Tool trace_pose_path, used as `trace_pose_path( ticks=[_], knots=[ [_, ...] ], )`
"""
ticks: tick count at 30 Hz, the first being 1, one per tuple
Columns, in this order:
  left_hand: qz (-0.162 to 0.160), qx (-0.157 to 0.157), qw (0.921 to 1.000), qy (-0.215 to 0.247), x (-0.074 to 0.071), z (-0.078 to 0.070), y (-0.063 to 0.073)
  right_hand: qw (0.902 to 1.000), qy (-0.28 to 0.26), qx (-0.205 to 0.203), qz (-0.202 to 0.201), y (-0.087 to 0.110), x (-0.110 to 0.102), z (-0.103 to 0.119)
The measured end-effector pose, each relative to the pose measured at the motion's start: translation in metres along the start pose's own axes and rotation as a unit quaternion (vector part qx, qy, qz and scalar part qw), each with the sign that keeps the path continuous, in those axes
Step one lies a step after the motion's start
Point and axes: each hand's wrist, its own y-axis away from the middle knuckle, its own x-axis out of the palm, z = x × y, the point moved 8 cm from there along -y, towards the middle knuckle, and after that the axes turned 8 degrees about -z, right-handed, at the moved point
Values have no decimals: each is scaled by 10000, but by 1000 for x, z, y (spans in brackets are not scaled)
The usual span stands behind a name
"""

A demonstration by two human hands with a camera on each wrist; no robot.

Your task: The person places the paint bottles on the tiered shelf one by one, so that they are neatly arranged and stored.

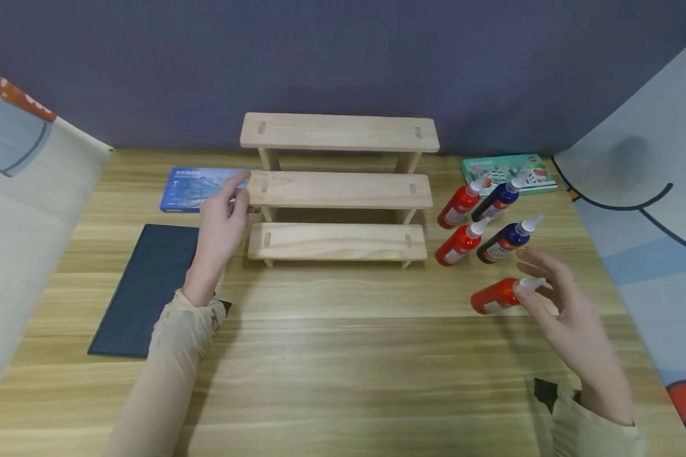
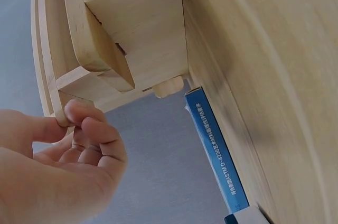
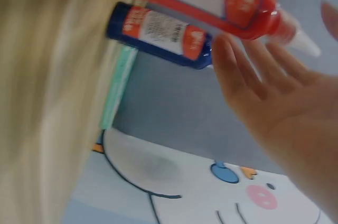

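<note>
My left hand is at the left end of a three-tier wooden step shelf. In the left wrist view, its thumb and index finger pinch the end of one tier, and the other fingers curl in. Around the white nozzle of a red squeeze bottle, my right hand is spread. The right wrist view has its fingers straight beside the bottle's shoulder, with the thumb apart at the frame's edge. Behind stand two more red bottles and two dark blue bottles, also white-nozzled.
A blue box lies left of the shelf, partly behind my left hand. Closer in is a dark flat folder-like sheet, partly under my left arm. A green box lies at the back right. A dark panel rises behind the table.
</note>
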Motion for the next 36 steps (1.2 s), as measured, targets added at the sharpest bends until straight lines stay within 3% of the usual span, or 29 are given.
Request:
trace_pose_path(
  ticks=[4, 7, 25, 36],
  knots=[
    [-3, 3, 9999, -109, -2, 1, 1, 9978, 400, 135, 509, 4, 9, -15],
    [0, -1, 9998, -185, -3, 1, 1, 9961, 572, 220, 631, 4, 13, -20],
    [-20, 207, 9995, -256, -1, -1, 1, 9946, 578, 701, 498, 9, 10, -40],
    [-21, 179, 9995, -271, -2, -1, 1, 9959, 555, 684, 184, 10, 11, -44]
  ],
)
